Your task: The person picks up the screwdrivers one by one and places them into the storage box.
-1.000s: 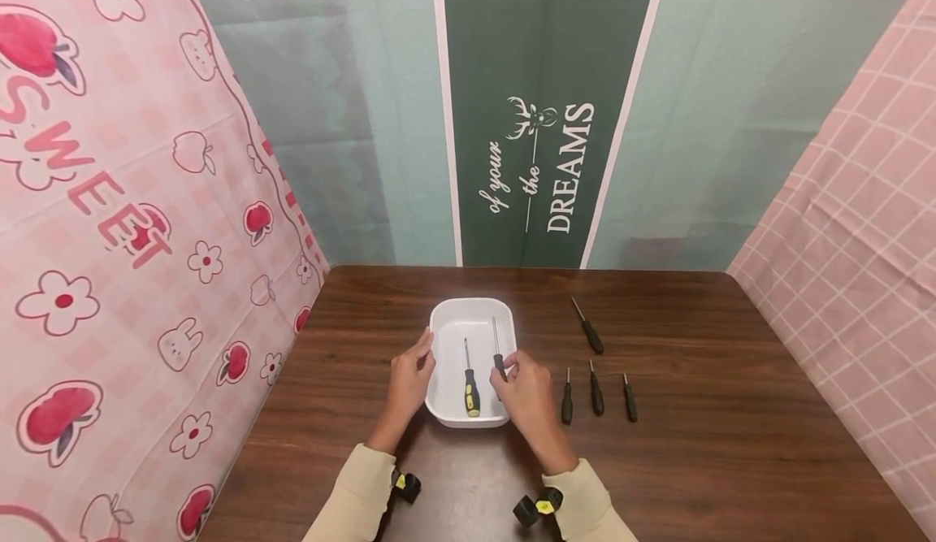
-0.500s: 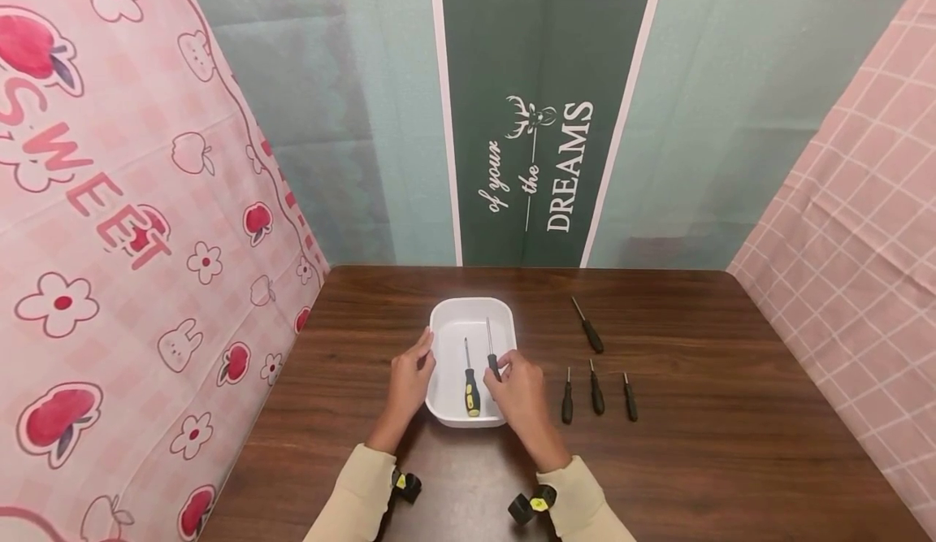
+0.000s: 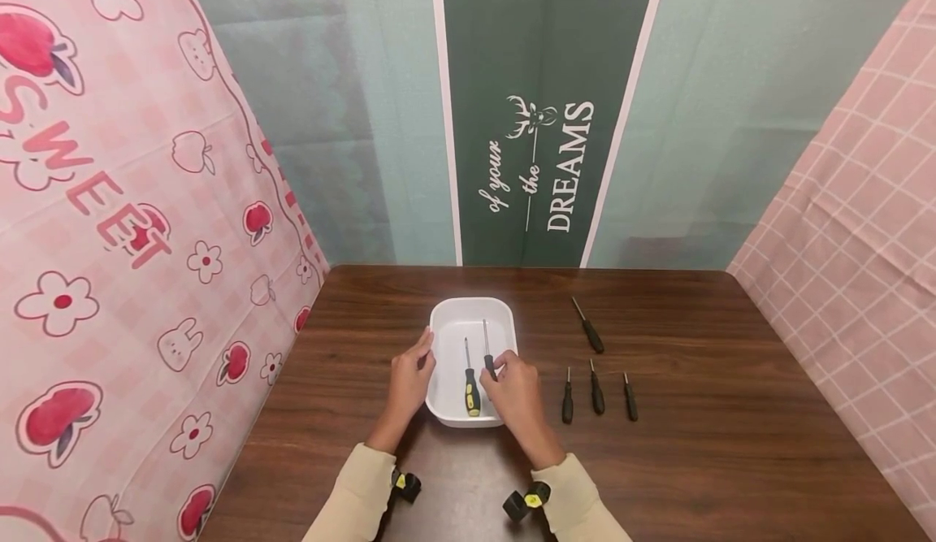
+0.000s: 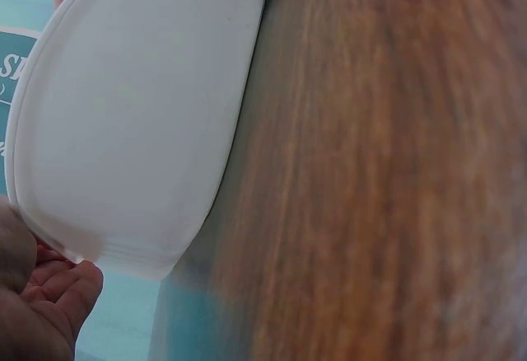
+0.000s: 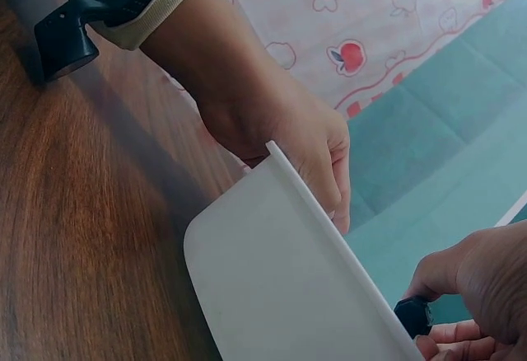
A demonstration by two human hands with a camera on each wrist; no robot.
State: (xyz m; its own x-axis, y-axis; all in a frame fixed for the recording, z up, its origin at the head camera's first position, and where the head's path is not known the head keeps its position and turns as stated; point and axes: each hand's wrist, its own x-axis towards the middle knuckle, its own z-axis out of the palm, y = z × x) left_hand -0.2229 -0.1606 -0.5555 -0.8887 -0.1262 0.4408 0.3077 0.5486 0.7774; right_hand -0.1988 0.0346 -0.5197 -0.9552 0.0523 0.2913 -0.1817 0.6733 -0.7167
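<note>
My left hand (image 3: 411, 373) grips the left rim of a white plastic container (image 3: 448, 323), with fingertips under the rim in the left wrist view. Over the container, my right hand (image 3: 515, 388) pinches a black-handled screwdriver (image 3: 489, 361) by its handle, shaft pointing to the far side. The handle's end (image 5: 414, 316) shows between thumb and fingers in the right wrist view. Inside the container, left of the held one, lies a black and yellow screwdriver (image 3: 472, 396) with its tip pointing away.
Right of the container, several black-handled screwdrivers lie on the brown wooden table (image 3: 702, 461). One screwdriver (image 3: 591, 333) lies farther back; a row of shorter ones (image 3: 596, 396) sits nearer. Patterned cloths surround the table at left, back and right.
My right hand has shifted left with the screwdriver, bringing it closer to the black and yellow one. My left hand has stayed at the container's rim.
</note>
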